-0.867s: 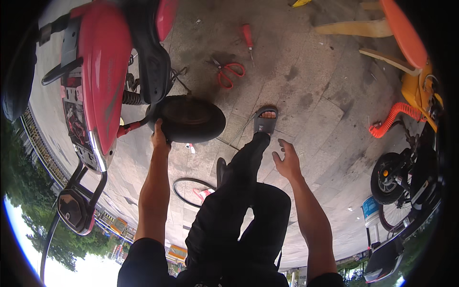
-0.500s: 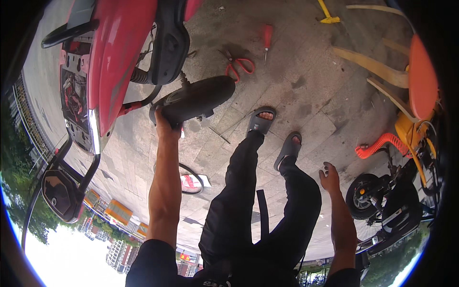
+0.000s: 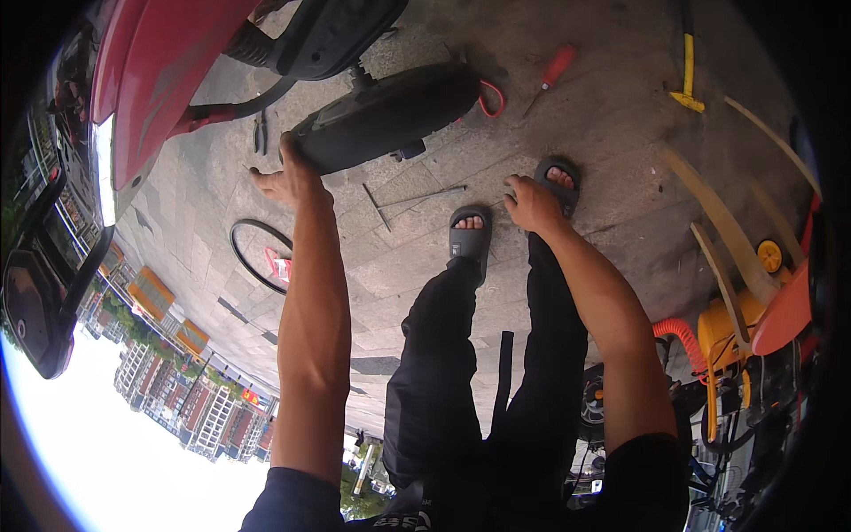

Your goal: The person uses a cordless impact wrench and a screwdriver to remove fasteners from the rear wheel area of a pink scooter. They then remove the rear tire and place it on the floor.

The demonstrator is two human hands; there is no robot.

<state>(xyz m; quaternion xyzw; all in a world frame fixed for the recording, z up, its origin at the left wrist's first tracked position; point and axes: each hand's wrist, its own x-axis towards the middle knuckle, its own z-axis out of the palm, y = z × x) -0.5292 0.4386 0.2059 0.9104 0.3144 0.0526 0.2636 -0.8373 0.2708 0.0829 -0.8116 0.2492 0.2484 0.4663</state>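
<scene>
A black-tyred wheel (image 3: 390,115) juts out beside the red scooter (image 3: 168,80), joined to it by a short axle. My left hand (image 3: 292,180) is at the wheel's near left end, fingers spread apart, its edge against the tyre; whether it bears on the rubber I cannot tell. In front of my right sandal (image 3: 567,191) hangs my right hand (image 3: 534,206), fingers loosely bent and apart, with nothing in it. Between wheel and feet a thin T-shaped metal tool (image 3: 412,202) lies on the paving. Red-handled scissors (image 3: 495,99) are mostly hidden behind the wheel.
Pliers (image 3: 260,133) lie left of the wheel. Further right are a red screwdriver (image 3: 558,66) and a yellow hammer (image 3: 688,89). A black hoop (image 3: 238,248) rests by my left forearm. Wooden legs (image 3: 722,222), an orange seat (image 3: 784,306) and a coiled orange hose (image 3: 678,332) stand right.
My view has shifted, so the wheel and tools sit differently. My left hand has loosened its hold on the tyre and spread its fingers. My right hand has come inward to my right foot.
</scene>
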